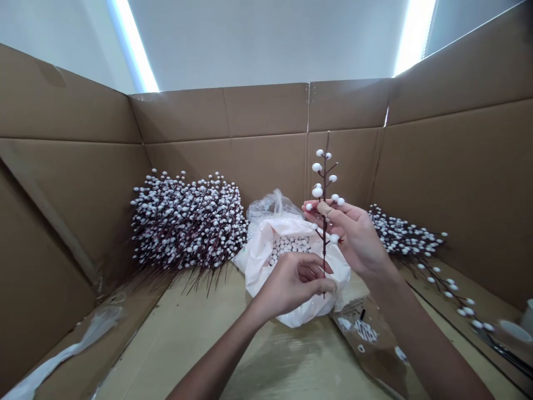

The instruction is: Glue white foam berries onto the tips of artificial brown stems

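Note:
An artificial berry stem (324,222), dark brown with white berries on short side twigs, stands upright between my hands. My left hand (297,280) pinches its lower end between thumb and fingers. Higher up, my right hand (353,230) grips the same stem, its thumb wrapped in a tan covering; whether a loose berry is also in those fingers I cannot tell. At least one side twig near the top has a bare tip. Behind my hands sits an opened white plastic bag (260,255) holding many loose white berries (291,244).
A big pile of berry stems (187,222) lies at the left, a smaller pile (406,233) at the right. One separate stem (453,294) lies near the right edge. Cardboard walls (266,155) surround the table. A marked cardboard piece (370,344) and a plastic strip (79,344) lie in front.

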A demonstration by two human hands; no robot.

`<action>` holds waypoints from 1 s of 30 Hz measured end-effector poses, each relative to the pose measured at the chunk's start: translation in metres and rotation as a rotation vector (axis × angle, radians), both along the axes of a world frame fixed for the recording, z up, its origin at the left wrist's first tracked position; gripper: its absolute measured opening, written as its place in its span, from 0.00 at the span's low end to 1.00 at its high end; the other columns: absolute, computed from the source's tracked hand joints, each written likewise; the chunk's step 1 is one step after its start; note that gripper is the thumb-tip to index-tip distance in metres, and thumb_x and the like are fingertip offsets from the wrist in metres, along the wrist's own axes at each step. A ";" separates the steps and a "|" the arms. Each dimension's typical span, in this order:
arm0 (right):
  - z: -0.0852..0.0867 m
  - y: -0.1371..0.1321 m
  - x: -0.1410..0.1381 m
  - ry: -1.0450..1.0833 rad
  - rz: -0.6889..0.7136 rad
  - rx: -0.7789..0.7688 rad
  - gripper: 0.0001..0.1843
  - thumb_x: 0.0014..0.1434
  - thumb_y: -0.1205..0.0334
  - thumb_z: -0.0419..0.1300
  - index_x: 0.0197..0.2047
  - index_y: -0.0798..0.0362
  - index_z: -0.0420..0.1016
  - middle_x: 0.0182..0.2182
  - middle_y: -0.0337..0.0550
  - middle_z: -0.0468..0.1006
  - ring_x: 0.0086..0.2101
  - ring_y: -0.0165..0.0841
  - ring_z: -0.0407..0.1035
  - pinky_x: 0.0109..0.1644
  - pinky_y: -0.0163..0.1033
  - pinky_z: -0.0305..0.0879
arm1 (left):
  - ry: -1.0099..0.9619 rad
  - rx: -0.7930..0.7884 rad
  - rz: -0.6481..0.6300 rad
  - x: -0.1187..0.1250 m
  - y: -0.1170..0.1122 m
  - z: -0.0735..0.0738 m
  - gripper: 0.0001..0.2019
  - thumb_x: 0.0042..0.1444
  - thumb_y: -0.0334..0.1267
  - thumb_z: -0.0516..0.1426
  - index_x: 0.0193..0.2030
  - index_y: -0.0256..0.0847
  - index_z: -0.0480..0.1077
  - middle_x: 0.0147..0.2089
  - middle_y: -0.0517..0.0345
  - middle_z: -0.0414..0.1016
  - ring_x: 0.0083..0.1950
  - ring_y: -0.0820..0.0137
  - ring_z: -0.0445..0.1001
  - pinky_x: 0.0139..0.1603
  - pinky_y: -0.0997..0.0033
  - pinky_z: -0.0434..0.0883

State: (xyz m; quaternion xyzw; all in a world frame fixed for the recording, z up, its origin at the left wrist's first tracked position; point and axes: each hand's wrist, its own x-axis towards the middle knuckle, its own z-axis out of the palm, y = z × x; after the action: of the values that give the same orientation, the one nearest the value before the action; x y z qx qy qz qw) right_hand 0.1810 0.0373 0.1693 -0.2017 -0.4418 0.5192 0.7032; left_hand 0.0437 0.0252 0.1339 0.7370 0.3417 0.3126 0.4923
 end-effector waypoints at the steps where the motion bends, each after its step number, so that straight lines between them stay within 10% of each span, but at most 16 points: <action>1: 0.001 0.000 0.003 -0.047 0.010 0.001 0.10 0.50 0.64 0.67 0.37 0.57 0.76 0.38 0.44 0.80 0.42 0.32 0.75 0.56 0.40 0.68 | -0.009 -0.010 0.018 0.000 0.000 0.000 0.07 0.46 0.33 0.64 0.32 0.34 0.74 0.26 0.59 0.73 0.28 0.74 0.71 0.31 0.75 0.68; 6: 0.007 -0.002 0.027 -0.344 0.041 0.028 0.30 0.47 0.59 0.70 0.53 0.49 0.68 0.54 0.48 0.72 0.54 0.39 0.67 0.59 0.47 0.64 | -0.004 -0.001 0.051 -0.003 0.006 -0.002 0.06 0.48 0.34 0.61 0.34 0.35 0.73 0.26 0.58 0.74 0.28 0.73 0.73 0.31 0.75 0.69; 14: 0.010 0.001 0.045 -0.269 -0.152 0.131 0.10 0.56 0.56 0.62 0.40 0.49 0.79 0.44 0.42 0.79 0.45 0.33 0.73 0.55 0.40 0.68 | 0.102 0.108 -0.003 0.003 0.009 -0.015 0.06 0.50 0.35 0.60 0.33 0.35 0.74 0.27 0.57 0.73 0.29 0.72 0.70 0.31 0.75 0.67; 30: 0.007 -0.001 0.020 -0.159 -0.182 0.118 0.06 0.50 0.60 0.67 0.30 0.53 0.80 0.30 0.39 0.78 0.29 0.25 0.69 0.45 0.38 0.70 | 0.169 0.291 0.063 0.024 0.008 -0.039 0.06 0.53 0.34 0.56 0.34 0.36 0.74 0.27 0.55 0.76 0.31 0.68 0.74 0.33 0.74 0.70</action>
State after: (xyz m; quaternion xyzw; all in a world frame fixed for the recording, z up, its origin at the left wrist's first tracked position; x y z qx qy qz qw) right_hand 0.2011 0.0360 0.1761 -0.2396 -0.5059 0.4089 0.7207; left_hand 0.0681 0.0328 0.0946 0.8132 0.3558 0.3109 0.3398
